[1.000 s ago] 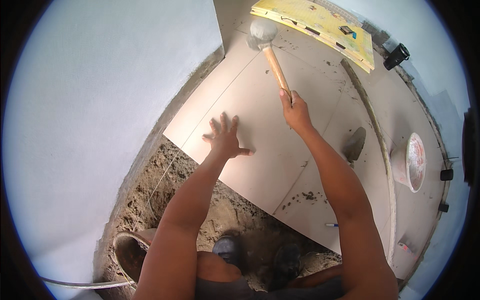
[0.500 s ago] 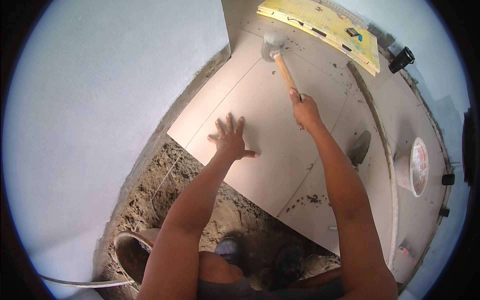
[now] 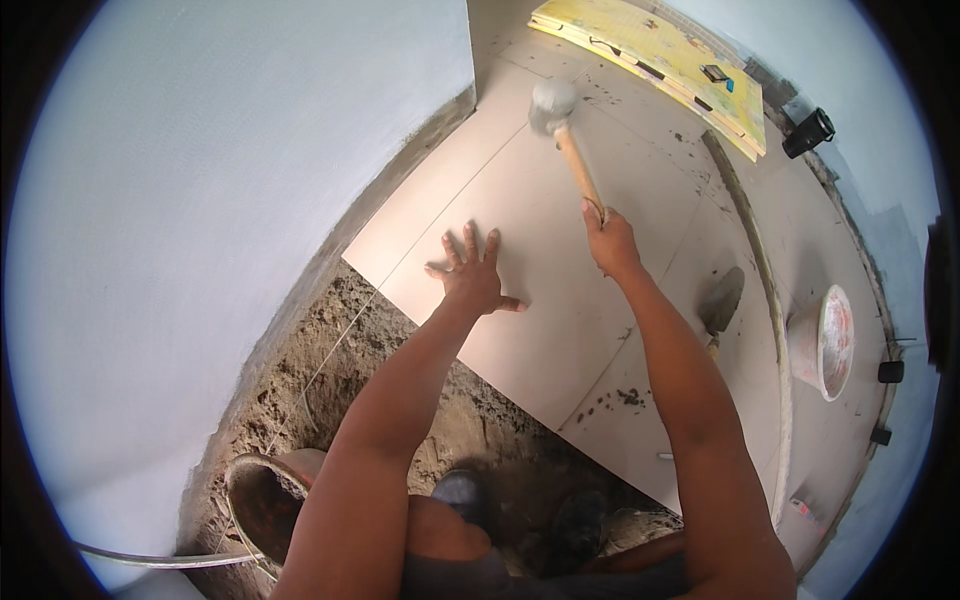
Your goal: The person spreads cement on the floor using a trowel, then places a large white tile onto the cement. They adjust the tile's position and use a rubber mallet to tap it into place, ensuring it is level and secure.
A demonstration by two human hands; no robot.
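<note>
My right hand is closed round the wooden handle of a mallet. Its pale grey head is near the far edge of a large beige floor tile; whether it touches the surface I cannot tell. Flat on that same tile rests my left hand, fingers spread and holding nothing. A taut string runs past the tile's left corner over rough mortar. To the right of my right forearm lies a trowel, its handle partly hidden by the arm.
A pale wall rises at left. Near my left arm stands a bucket; another bucket lies tipped at right. A yellow folded mat and a black cup are at the back. A long strip crosses the right side.
My right hand and the mallet have shifted slightly down in the picture. The whole view has moved a little; my left hand stays spread on the tile.
</note>
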